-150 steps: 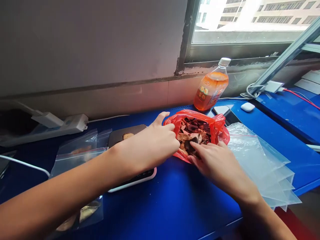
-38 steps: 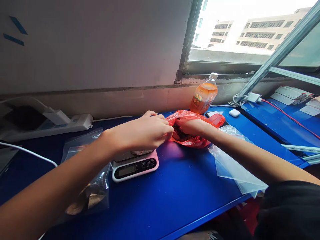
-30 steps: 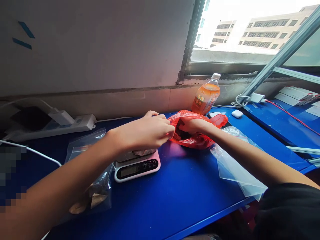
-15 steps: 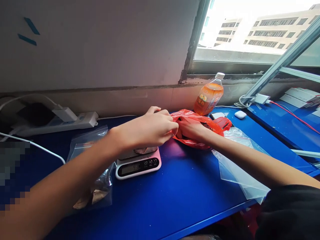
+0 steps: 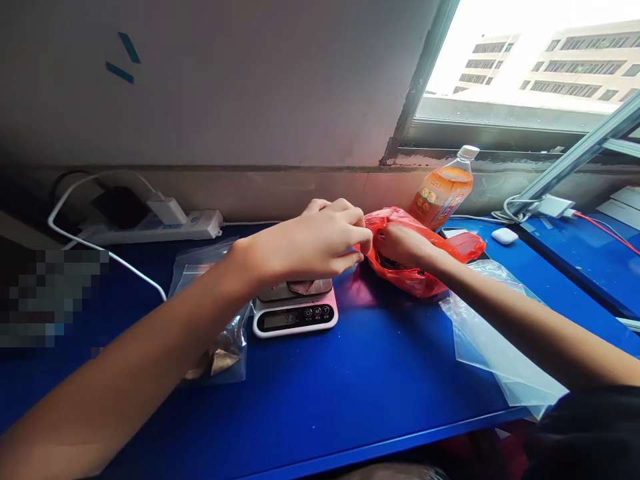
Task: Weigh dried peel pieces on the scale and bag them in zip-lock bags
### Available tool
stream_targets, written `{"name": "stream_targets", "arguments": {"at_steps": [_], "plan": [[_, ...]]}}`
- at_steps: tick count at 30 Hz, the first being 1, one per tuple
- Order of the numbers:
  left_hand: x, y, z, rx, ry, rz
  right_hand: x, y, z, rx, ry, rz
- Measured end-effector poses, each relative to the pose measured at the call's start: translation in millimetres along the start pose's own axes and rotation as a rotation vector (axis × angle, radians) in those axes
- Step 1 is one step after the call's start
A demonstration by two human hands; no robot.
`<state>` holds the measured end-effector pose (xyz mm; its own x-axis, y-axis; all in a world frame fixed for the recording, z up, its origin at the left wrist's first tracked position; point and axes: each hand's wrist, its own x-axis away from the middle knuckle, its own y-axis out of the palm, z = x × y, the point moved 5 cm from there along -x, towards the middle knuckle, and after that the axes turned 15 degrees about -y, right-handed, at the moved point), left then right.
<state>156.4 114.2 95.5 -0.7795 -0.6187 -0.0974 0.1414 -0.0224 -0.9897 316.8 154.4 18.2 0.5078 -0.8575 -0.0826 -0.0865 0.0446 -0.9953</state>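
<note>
My left hand (image 5: 336,238) is at the left rim of a red plastic bag (image 5: 423,283), its bent fingers closed on the thin plastic. My right hand (image 5: 403,245) reaches into the bag's mouth with curled fingers; the fingertips and whatever they hold are hidden. Dark contents show only partly inside the bag. Below my left hand stands a white kitchen scale (image 5: 296,329) with its display lit. Brownish dried pieces (image 5: 306,287) lie on its plate, partly covered by my hand. Left of the scale, a clear zip bag (image 5: 239,373) holds tan dried pieces (image 5: 225,361), partly behind my left forearm.
Clear plastic bags (image 5: 493,350) lie under my right forearm on the blue table (image 5: 350,400). Behind the red bag stands an orange drink bottle (image 5: 445,190), with a white earbud case (image 5: 505,236) to its right. A power strip (image 5: 200,225) and white cable lie at the back left.
The view has shifted, so most things sit further right in the picture. My right hand has drawn up a little in the red bag and looks more curled. My left hand stays at the rim.
</note>
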Motion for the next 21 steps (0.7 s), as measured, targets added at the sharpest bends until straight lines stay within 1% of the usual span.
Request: {"name": "stream_targets", "arguments": {"at_steps": [3, 4, 6, 9, 11, 13, 16, 17, 18, 21], "plan": [[15.2, -11.1, -5.8, 0.099, -0.058, 0.088, 20.6, -24.0, -9.5, -0.003, -0.048, 0.193], [20.7, -13.9, -9.3, 0.135, -0.096, 0.113, 31.6, -31.2, -15.6, -0.044, -0.061, 0.268], [31.6, -15.5, -17.9, 0.196, -0.174, 0.145, 55.7, -38.7, -30.8, -0.200, -0.046, 0.374], [45.9, -5.2, -31.4, 0.241, -0.251, 0.123, 85.6, -34.8, -60.0, -0.438, 0.017, 0.523], [55.1, 6.3, -40.7, 0.255, -0.296, 0.088, 93.4, -25.2, -81.1, -0.497, 0.009, 0.621], [65.8, 15.5, -50.8, 0.262, -0.351, 0.086, 87.9, -12.2, -100.8, -0.489, -0.080, 0.660], [85.6, 21.3, -67.6, 0.254, -0.434, 0.146, 61.0, 8.7, -119.3, -0.454, -0.254, 0.595], [92.8, 22.5, -73.6, 0.246, -0.459, 0.159, 50.4, 13.7, -120.1, -0.447, -0.271, 0.580], [99.9, 23.5, -79.3, 0.230, -0.476, 0.177, 40.2, 16.9, -118.1, -0.435, -0.258, 0.585], [119.9, 29.9, -95.6, 0.182, -0.515, 0.207, 15.9, 18.7, -107.6, -0.381, -0.169, 0.639]]}}
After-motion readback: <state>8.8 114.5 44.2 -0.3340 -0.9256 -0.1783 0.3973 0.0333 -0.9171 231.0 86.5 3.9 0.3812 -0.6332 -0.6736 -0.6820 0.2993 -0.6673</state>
